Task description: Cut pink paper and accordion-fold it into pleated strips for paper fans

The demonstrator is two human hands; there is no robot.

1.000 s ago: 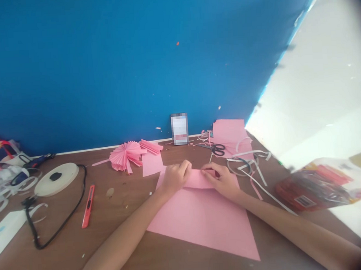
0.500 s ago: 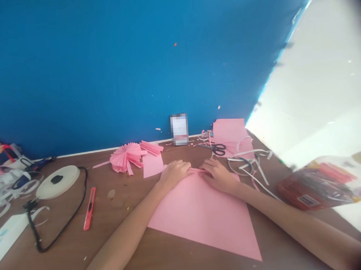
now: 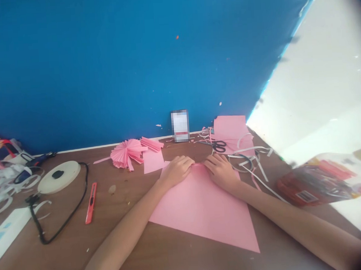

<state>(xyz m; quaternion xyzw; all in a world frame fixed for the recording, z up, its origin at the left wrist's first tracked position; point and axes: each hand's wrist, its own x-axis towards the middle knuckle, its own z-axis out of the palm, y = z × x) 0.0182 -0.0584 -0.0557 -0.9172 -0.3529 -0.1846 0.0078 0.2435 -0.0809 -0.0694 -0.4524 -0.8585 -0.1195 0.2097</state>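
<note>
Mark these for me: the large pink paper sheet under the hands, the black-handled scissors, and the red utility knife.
Large pink paper sheet (image 3: 200, 207), head view, bare middle of the sheet.
Black-handled scissors (image 3: 219, 147), head view, finger loops.
Red utility knife (image 3: 91, 202), head view, middle of the handle.

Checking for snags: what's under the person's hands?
The left hand and right hand rest on the top edge of a pink paper sheet on a brown tabletop. The paper under the palms is hidden.

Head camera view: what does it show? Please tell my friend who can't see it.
The left hand and right hand press the top edge of a large pink paper sheet on a brown table. A pleated pink paper fan and black-handled scissors lie nearby.
</note>
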